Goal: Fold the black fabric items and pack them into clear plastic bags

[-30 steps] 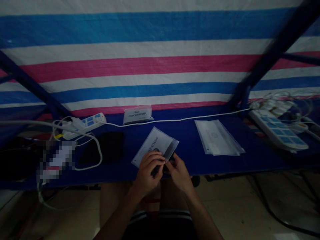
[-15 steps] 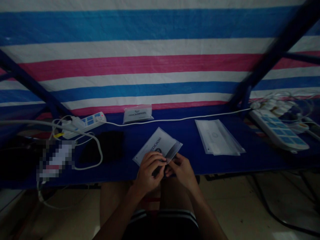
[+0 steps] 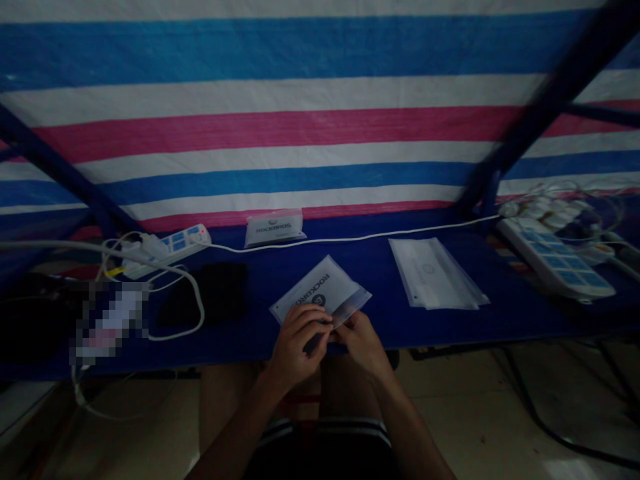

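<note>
My left hand and my right hand meet at the near edge of the blue table. Both pinch the near end of a white ROCKBROS pouch that lies flat on the table and points away from me. A small dark item shows between my fingers; I cannot make out what it is. Both hands are closed, fingers curled around the pouch's opening.
A second ROCKBROS pouch leans against the striped tarp at the back. A stack of clear pouches lies to the right. White power strips sit at the left and right, with a white cable between. A black item lies left.
The pouch has shifted slightly right and turned a little in my hands. My right hand has closed in toward the left one at the pouch's near end.
</note>
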A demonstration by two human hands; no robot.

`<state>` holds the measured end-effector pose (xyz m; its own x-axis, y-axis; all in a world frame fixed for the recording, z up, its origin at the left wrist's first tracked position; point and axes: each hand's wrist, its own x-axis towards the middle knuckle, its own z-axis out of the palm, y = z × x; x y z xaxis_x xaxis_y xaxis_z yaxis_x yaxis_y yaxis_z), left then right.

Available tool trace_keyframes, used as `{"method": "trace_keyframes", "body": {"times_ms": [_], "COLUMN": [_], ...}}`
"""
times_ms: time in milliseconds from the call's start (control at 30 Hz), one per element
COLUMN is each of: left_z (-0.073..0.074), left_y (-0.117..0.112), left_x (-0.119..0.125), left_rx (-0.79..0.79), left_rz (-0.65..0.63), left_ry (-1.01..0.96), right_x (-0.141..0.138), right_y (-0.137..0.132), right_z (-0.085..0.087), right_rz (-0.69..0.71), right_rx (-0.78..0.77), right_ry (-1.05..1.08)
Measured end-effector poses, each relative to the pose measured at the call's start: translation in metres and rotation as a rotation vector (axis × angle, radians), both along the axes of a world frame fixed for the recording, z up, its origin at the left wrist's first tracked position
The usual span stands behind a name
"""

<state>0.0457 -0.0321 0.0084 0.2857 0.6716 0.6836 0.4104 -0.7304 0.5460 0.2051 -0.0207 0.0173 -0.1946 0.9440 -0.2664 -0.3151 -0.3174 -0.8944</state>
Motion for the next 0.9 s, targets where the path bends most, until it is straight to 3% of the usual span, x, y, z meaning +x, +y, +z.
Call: {"method": "trace_keyframes", "body": {"times_ms": [200, 367, 533, 700, 900], "left_z": [0.000, -0.001, -0.001, -0.001, -0.003], "left_y": [0.000, 0.002, 0.003, 0.003, 0.003], "left_x": [0.001, 0.001, 0.001, 0.001, 0.000], "left_rx": [-0.008, -0.032, -0.042, -0.054, -0.086], "left_rz": [-0.006, 0.010, 0.015, 0.002, -0.008], "left_ry": [-0.011, -0.018, -0.018, -0.038, -0.059], "right_x": [-0.001, 0.016, 0.030, 0.021, 0.003], "right_y": [-0.003, -0.010, -0.023, -0.020, -0.008], "right_z": [-0.001, 0.007, 0.006, 0.001, 0.010], "right_rz": [0.022, 0.036, -0.045, -0.092, -0.050], "right_rx": [-0.057, -0.056, -0.081, -0.098, -0.077], "right_ry": [0.150, 0.198, 0.196, 0.283, 0.264]}}
